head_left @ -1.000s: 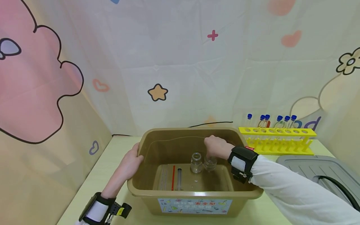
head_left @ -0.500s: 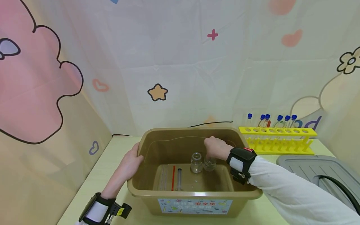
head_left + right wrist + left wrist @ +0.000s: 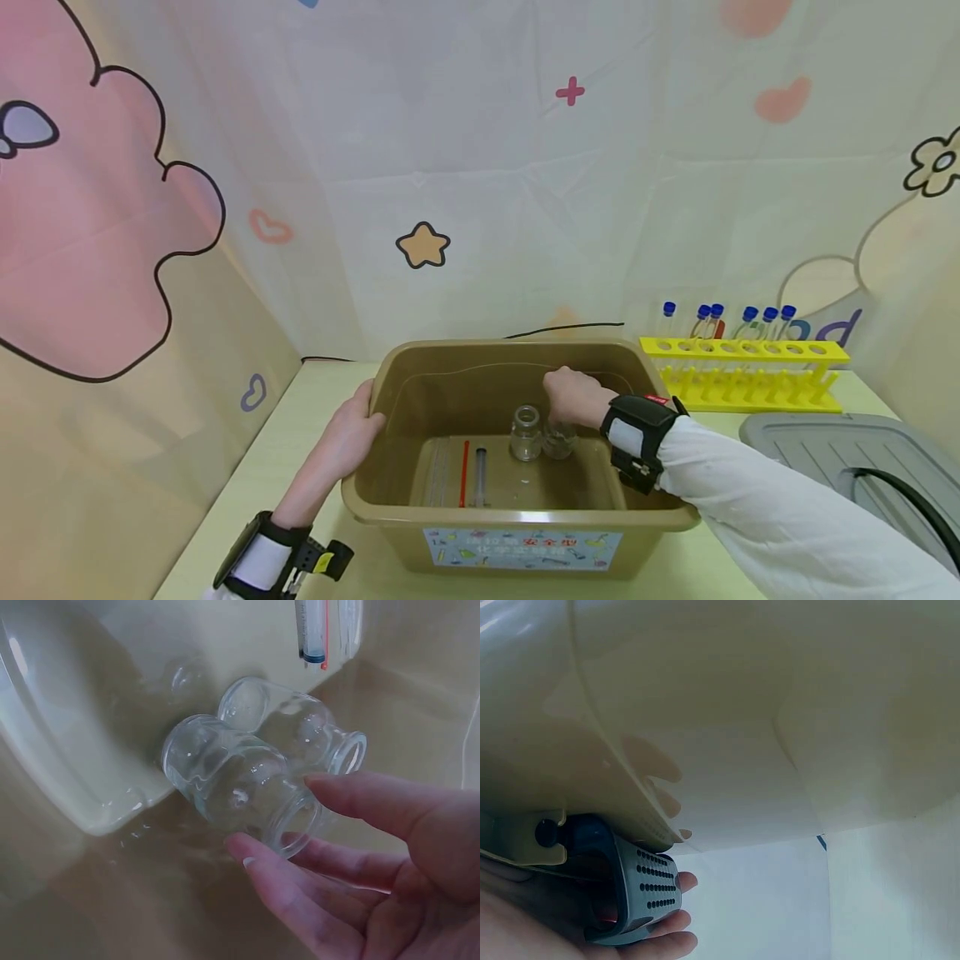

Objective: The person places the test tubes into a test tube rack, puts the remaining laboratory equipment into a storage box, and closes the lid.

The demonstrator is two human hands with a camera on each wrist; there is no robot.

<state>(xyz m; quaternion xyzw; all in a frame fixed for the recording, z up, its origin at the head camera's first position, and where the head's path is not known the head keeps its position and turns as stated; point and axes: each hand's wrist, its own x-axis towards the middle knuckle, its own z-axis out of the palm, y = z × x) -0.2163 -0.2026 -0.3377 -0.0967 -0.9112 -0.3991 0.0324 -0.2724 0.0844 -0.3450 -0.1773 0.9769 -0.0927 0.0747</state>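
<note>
A brown plastic storage box (image 3: 525, 518) stands on the table. My left hand (image 3: 351, 429) holds its left edge, thumb at the rim; in the left wrist view its fingers (image 3: 671, 945) reach past a grey and black side handle (image 3: 649, 889). My right hand (image 3: 576, 398) is inside the box, thumb and fingers around the neck of a clear glass bottle (image 3: 225, 769). That bottle stands on the box floor, close beside a second glass bottle (image 3: 526, 442). In the right wrist view, the thumb tip is at the held bottle's rim and the fingers are on its other side.
On the box floor lie a red stick (image 3: 464, 475), a syringe (image 3: 480, 477) and clear strips (image 3: 437, 473). A yellow rack (image 3: 742, 375) with several blue-capped tubes stands behind right. A grey lid (image 3: 817, 442) with a black handle lies at the right, partly behind the right sleeve.
My right hand and forearm have shifted very slightly left and down at the glass bottle. The left hand keeps its hold on the box.
</note>
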